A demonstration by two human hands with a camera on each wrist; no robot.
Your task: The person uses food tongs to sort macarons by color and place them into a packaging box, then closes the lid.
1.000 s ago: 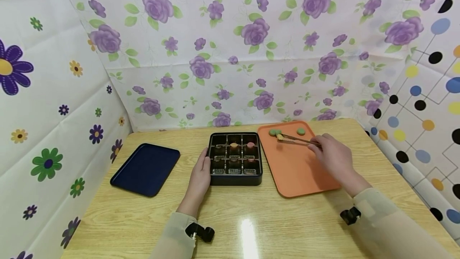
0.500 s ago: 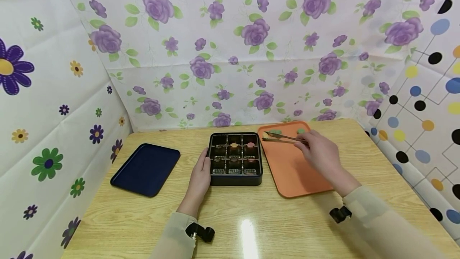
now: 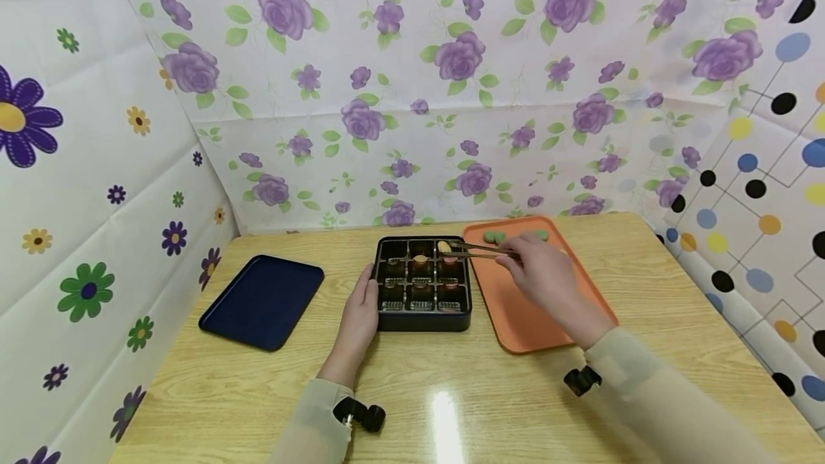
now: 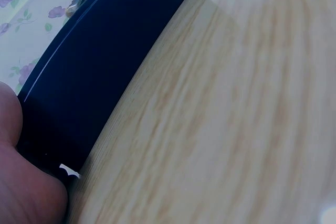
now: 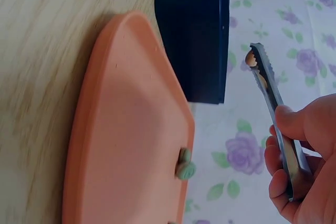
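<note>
A black box (image 3: 422, 322) with a clear divided insert stands mid-table. An orange macaron (image 3: 420, 259) sits in its back middle compartment, and pink ones show in the right column. My left hand (image 3: 359, 313) rests along the box's left side with its fingers straight. My right hand (image 3: 544, 274) grips metal tongs (image 3: 483, 250), seen closer in the right wrist view. The tong tips pinch a yellow macaron (image 3: 444, 247) above the back right compartment, over a pink macaron there. Whether it touches anything is unclear.
An orange tray (image 3: 522, 321) lies right of the box, partly under my right hand, with green macarons (image 3: 495, 237) near its back edge. A dark blue tray (image 3: 261, 303) lies at the left. Patterned cloth walls (image 3: 412, 127) enclose the wooden table (image 3: 412, 392).
My right hand has moved left with the tongs, carrying the yellow macaron from over the orange tray to above the box. My left hand has stayed against the box's side.
</note>
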